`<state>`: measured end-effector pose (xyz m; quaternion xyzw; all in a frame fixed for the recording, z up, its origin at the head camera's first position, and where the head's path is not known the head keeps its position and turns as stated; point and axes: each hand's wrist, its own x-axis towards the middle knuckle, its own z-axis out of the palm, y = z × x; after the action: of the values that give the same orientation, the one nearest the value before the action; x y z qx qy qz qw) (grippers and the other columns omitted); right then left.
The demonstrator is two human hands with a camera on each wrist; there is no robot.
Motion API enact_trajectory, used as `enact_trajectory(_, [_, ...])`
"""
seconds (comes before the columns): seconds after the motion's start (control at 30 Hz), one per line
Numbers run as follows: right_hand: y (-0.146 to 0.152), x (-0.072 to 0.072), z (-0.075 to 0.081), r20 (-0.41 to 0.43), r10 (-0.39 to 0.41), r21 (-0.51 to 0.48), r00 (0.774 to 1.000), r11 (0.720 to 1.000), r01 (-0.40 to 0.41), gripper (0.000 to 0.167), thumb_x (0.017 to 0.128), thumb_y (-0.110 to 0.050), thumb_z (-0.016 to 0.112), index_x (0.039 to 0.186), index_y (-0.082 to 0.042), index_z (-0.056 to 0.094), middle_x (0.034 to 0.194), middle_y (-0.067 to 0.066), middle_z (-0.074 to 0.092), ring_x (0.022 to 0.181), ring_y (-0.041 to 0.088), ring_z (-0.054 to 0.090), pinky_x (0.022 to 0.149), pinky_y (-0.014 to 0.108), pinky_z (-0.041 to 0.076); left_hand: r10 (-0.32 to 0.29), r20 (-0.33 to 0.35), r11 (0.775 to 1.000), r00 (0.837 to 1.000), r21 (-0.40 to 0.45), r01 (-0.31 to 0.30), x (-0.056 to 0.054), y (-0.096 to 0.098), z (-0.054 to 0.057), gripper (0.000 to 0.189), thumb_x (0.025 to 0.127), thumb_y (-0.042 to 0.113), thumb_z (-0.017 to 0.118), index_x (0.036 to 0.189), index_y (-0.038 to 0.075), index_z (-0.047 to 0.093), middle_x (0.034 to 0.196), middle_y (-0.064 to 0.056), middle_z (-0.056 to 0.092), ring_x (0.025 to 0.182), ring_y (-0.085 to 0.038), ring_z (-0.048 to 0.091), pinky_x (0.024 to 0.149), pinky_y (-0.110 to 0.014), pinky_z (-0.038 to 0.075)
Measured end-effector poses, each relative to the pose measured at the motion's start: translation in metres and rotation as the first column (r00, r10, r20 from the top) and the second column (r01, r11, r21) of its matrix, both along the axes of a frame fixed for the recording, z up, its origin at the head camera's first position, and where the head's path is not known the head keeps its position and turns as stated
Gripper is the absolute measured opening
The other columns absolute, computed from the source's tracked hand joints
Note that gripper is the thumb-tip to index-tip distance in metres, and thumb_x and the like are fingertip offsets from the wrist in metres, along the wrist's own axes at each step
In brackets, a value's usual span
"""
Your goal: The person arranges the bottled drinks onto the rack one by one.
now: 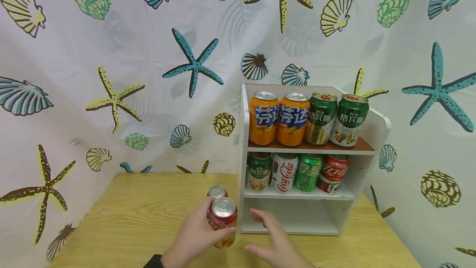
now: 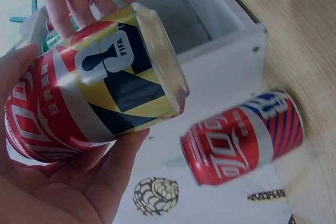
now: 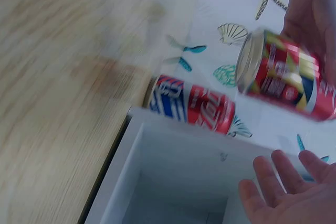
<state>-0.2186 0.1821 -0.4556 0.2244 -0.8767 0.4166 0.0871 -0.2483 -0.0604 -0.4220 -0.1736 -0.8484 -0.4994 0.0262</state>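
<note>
My left hand point(image 1: 198, 231) grips a red Coca-Cola can point(image 1: 223, 220), thumb on one side and fingers on the other. In the left wrist view the held can point(image 2: 100, 87) shows a yellow and black FIFA pattern near its base. A second red cola can point(image 2: 241, 137), with blue stripes, stands on the table behind it, beside the shelf's left side. My right hand point(image 1: 273, 239) is in front of the shelf's bottom level, fingers spread and loosely bent, holding nothing. The right wrist view shows its fingers point(image 3: 273, 179) apart from the held can.
A white shelf point(image 1: 297, 151) stands on the wooden table point(image 1: 148, 214). Its top level carries orange Fanta cans point(image 1: 264, 119) and green kvass cans point(image 1: 349, 121). Along the middle level stand a kvass can, a white Coca-Cola can point(image 1: 284, 172), a green can and a red can.
</note>
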Motion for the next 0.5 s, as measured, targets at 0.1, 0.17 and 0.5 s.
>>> enact_trajectory(0.1, [-0.006, 0.004, 0.003, -0.011, 0.017, -0.01, 1.0, 1.0, -0.017, 0.081, 0.086, -0.038, 0.084, 0.151, -0.012, 0.043, 0.143, 0.007, 0.055, 0.126, 0.027, 0.056, 0.105, 0.047, 0.052, -0.028, -0.018, 1.0, 0.999, 0.003, 0.028, 0.003, 0.009, 0.001, 0.078, 0.075, 0.042, 0.093, 0.135, 0.011, 0.054, 0.124, -0.008, 0.069, 0.111, -0.027, 0.069, 0.089, -0.049, 0.06])
enact_trajectory(0.17, [-0.01, 0.007, 0.005, 0.008, 0.022, -0.028, 1.0, 0.999, -0.021, 0.083, 0.087, -0.039, 0.084, 0.152, -0.011, 0.041, 0.143, 0.007, 0.053, 0.126, 0.029, 0.056, 0.104, 0.052, 0.051, -0.04, -0.015, 0.999, 0.999, 0.01, 0.04, 0.005, 0.015, 0.002, 0.077, 0.075, 0.043, 0.093, 0.134, 0.012, 0.055, 0.123, -0.006, 0.07, 0.11, -0.025, 0.069, 0.09, -0.047, 0.06])
enact_trajectory(0.5, [-0.015, 0.011, 0.005, 0.08, -0.004, -0.078, 0.997, 0.997, 0.011, 0.089, 0.085, -0.047, 0.083, 0.153, -0.012, 0.036, 0.146, 0.01, 0.049, 0.133, 0.035, 0.052, 0.107, 0.058, 0.048, -0.101, 0.008, 0.995, 0.995, 0.024, 0.1, 0.016, 0.034, 0.004, 0.072, 0.076, 0.046, 0.091, 0.13, 0.014, 0.057, 0.118, 0.001, 0.07, 0.109, -0.019, 0.068, 0.092, -0.042, 0.058])
